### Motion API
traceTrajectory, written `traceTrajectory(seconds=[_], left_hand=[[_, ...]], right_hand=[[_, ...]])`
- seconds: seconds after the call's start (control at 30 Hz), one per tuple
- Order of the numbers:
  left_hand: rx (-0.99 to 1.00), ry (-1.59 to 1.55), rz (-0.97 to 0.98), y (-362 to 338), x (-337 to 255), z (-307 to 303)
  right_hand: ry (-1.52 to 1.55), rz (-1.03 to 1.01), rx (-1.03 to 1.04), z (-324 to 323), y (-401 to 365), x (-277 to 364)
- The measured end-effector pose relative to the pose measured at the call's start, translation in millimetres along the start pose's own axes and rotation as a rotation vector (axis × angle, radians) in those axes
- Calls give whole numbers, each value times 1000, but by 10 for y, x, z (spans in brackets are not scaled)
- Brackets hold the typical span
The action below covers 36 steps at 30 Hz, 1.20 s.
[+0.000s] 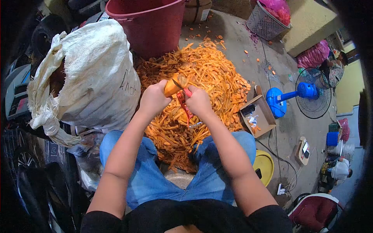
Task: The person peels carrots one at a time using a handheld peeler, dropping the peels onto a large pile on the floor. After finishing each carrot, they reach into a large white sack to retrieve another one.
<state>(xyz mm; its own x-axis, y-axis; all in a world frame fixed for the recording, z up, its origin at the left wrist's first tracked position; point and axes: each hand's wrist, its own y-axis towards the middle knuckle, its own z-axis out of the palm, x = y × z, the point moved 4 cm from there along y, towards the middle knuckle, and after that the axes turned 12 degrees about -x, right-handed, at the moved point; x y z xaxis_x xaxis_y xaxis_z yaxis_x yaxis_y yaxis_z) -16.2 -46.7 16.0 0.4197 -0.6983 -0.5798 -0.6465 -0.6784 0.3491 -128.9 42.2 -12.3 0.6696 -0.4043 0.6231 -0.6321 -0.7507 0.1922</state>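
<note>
My left hand is wrapped round a thick peeled carrot, held tilted above the heap. In my right hand is a knife with a pinkish-red handle, its dark blade overlapping the carrot's end in this view. A slim red piece with a pale, shiny tip shows just below the right fingers; its kind is unclear. Under both hands spreads a large mound of orange carrot peelings, reaching down between my knees, with round cut slices along its right side.
A white woven sack stands at left, and a large dark-red tub behind the mound. To the right are an open cardboard box, a blue fan, a yellow lid and cables. Other people are far right.
</note>
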Motion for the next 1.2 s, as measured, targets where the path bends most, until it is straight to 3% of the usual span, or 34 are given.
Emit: traceTrajectory(seconds=[0.2, 0.4, 0.47, 0.6, 0.67, 0.7, 0.77, 0.87, 1.0, 1.1, 1.2], left_hand=[[-114, 157, -29, -26, -96, -46], [90, 14, 1, -22, -52, 5], [-128, 218, 41, -77, -144, -44], [-13, 236, 10, -54, -74, 9], [300, -652, -232, -143, -142, 66], [345, -706, -58, -155, -399, -41], [241, -675, -179, -139, -401, -46], [254, -630, -230, -126, -238, -63], [235, -598, -236, -175, -187, -69], [257, -580, -224, -178, -96, -35], [609, -64, -26, -209, 41, 68]], right_hand=[[45, 43, -4, 68, 6, -91], [22, 106, 35, 47, 15, -96], [1, 112, 24, 77, 15, -93], [74, 177, 64, 134, 35, -217], [30, 296, 180, 197, 45, -469], [-63, 373, 266, 271, 48, -717], [-185, 433, 305, 524, -57, -1060], [-178, 323, 380, 492, -114, -796], [-124, 339, 428, 395, -9, -591], [-63, 383, 336, 327, 100, -560], [136, 331, 82, 23, 167, -511]])
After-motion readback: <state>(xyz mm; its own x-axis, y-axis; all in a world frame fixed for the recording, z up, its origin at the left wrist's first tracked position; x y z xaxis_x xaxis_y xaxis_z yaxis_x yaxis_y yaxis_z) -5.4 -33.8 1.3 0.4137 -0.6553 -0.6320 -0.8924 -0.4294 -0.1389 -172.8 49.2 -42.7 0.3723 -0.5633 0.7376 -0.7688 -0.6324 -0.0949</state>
